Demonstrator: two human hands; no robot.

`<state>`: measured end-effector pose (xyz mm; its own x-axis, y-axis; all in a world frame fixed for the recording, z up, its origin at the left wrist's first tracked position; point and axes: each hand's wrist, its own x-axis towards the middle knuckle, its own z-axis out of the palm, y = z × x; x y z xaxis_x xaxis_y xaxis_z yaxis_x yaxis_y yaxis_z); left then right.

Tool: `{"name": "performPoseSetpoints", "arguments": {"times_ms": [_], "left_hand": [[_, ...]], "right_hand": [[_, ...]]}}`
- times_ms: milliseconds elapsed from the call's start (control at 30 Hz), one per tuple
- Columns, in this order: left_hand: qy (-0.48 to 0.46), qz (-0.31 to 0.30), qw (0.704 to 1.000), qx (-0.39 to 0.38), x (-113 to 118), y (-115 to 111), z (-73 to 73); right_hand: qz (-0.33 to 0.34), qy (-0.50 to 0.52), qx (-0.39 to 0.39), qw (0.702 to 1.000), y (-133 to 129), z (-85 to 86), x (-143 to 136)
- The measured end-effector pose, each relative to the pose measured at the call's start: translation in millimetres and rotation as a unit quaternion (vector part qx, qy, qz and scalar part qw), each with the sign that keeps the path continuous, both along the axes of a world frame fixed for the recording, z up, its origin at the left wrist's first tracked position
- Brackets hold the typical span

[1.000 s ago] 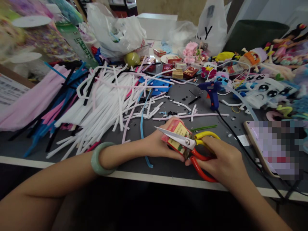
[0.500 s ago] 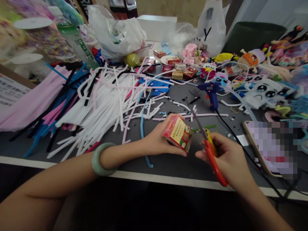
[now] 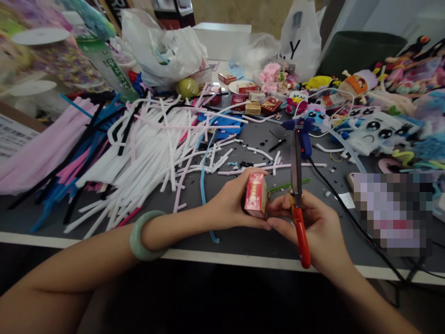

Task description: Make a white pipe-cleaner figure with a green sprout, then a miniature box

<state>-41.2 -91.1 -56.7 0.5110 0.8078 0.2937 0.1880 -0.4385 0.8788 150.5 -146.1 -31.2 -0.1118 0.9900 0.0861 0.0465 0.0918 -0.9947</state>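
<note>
My left hand [image 3: 233,200], with a pale green bangle [image 3: 142,235] at the wrist, grips a small red and yellow cardboard box [image 3: 255,195] over the front of the table. The box's red end faces me. In my right hand [image 3: 318,222] are scissors [image 3: 301,236] with red and yellow handles, their blades pointing up and away. The right thumb and fingertips reach the box's right side, close to the left fingertips. What those fingertips do behind the box is hidden. Behind the hands a green stem [image 3: 290,185] lies on the table.
White pipe cleaners [image 3: 146,153] cover the left, beside pink bundles [image 3: 52,144]. A blue glue gun [image 3: 303,134] stands beyond the scissors, its black cord running right past a phone [image 3: 389,213]. Small boxes [image 3: 253,108] and plush figures [image 3: 380,127] sit farther back.
The box has turned so its red end faces me. My right hand has moved left to the box, and the scissors have swung from slanting to nearly upright.
</note>
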Motion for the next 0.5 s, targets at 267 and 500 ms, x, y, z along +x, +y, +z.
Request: {"name": "performPoseSetpoints", "arguments": {"times_ms": [267,500], "left_hand": [[0.018,0.010,1.000,0.003,0.1,1.0,0.5],[0.012,-0.007,1.000,0.022,2.0,-0.1,1.3]], "right_hand": [[0.001,0.031,-0.023,0.999,-1.3,-2.3,-8.2],[-0.002,0.036,-0.040,0.999,2.6,-4.2,-7.3]]}}
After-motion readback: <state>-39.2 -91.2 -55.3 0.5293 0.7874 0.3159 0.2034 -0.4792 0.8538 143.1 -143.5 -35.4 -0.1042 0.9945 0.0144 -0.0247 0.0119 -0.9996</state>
